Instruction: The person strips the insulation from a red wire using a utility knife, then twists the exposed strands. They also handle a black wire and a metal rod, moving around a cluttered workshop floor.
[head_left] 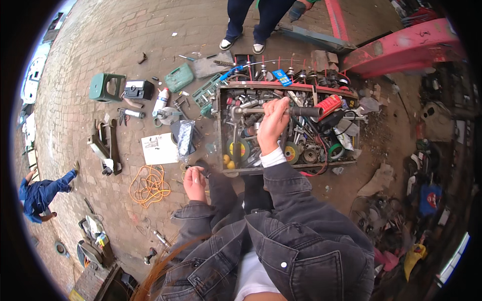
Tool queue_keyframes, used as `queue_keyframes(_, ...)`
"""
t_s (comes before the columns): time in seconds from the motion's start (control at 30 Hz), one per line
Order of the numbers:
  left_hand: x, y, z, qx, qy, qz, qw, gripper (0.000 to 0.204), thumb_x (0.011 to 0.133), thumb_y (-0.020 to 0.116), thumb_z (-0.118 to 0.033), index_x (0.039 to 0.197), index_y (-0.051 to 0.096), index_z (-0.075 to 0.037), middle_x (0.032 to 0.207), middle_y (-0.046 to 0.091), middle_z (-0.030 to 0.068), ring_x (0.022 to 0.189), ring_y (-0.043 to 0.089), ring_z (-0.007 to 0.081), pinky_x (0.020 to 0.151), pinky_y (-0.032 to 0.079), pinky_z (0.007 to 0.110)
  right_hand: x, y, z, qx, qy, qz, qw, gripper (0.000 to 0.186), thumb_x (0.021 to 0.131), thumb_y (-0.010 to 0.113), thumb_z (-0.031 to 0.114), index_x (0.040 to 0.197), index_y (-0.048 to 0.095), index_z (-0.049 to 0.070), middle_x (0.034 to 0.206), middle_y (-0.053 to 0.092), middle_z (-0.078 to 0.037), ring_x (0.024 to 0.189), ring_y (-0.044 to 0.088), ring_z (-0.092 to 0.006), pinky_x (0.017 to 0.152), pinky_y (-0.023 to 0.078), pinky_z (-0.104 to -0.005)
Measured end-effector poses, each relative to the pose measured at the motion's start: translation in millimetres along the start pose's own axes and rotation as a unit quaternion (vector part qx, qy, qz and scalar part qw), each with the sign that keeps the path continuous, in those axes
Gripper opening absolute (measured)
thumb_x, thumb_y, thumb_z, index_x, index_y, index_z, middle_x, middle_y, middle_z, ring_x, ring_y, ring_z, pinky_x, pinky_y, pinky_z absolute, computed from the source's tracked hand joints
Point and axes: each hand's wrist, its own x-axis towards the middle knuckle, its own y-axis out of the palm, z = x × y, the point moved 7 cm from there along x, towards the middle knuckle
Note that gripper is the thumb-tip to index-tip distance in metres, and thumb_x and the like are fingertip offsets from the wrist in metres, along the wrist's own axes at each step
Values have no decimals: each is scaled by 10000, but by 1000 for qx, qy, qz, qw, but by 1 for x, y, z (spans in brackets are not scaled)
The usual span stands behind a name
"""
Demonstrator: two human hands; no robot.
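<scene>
My right hand [273, 125] is closed round the shaft of a ratchet wrench [251, 111], held level above a tray of tools [223, 173]. Its black grip [306, 112] sticks out to the right of my fist, and a dark metal piece [236, 143] points toward me from its head at the left. My left hand [195, 183] is lower, left of the tray, with fingers pinched together. A small dark bit shows at those fingertips; what it is I cannot make out. Sockets, wrenches, cutting discs [291, 152] and a red can [330, 104] crowd the tray.
Left on the brick floor lie an orange cord [149, 186], a white sheet [159, 148], a green case [179, 76] and a white bottle [161, 100]. A person [258, 22] stands beyond the tray; another [45, 196] is far left. A red metal beam [401, 47] juts in at right.
</scene>
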Motion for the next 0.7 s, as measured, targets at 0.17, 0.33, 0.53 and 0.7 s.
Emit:
queue_keyframes(0.17, 5, 35, -52, -18, 30, 33, 999, 213, 1024, 469, -203, 924, 580, -51, 592, 335, -99, 493, 252, -7, 441, 165, 196, -15, 28, 32, 136, 78, 69, 985, 492, 1050, 339, 414, 639, 236, 164, 537, 162, 51, 505, 155, -99, 552, 222, -289)
queue_keyframes(0.33, 4, 50, -78, -11, 71, 31, 997, 213, 1026, 469, -200, 926, 570, -42, 594, 317, -94, 503, 237, -3, 448, 161, 200, -43, 51, 48, 173, 145, 134, 965, 524, 1045, 296, 461, 615, 245, 166, 516, 167, 58, 479, 135, -99, 511, 200, -282)
queue_keyframes(0.53, 4, 40, -73, -23, 69, -2, 997, 206, 1025, 470, -205, 930, 574, -54, 589, 315, -92, 498, 234, 3, 446, 155, 208, -64, 69, 66, 99, 171, 98, 975, 503, 1048, 335, 426, 626, 242, 169, 532, 162, 64, 487, 132, -87, 500, 192, -275)
queue_keyframes(0.7, 9, 43, -57, -20, 61, -14, 998, 200, 1025, 468, -200, 939, 579, -57, 593, 320, -90, 509, 238, 1, 452, 159, 201, -65, 73, 66, 44, 173, 17, 984, 487, 1042, 419, 364, 637, 240, 161, 539, 182, 67, 490, 161, -74, 503, 212, -269)
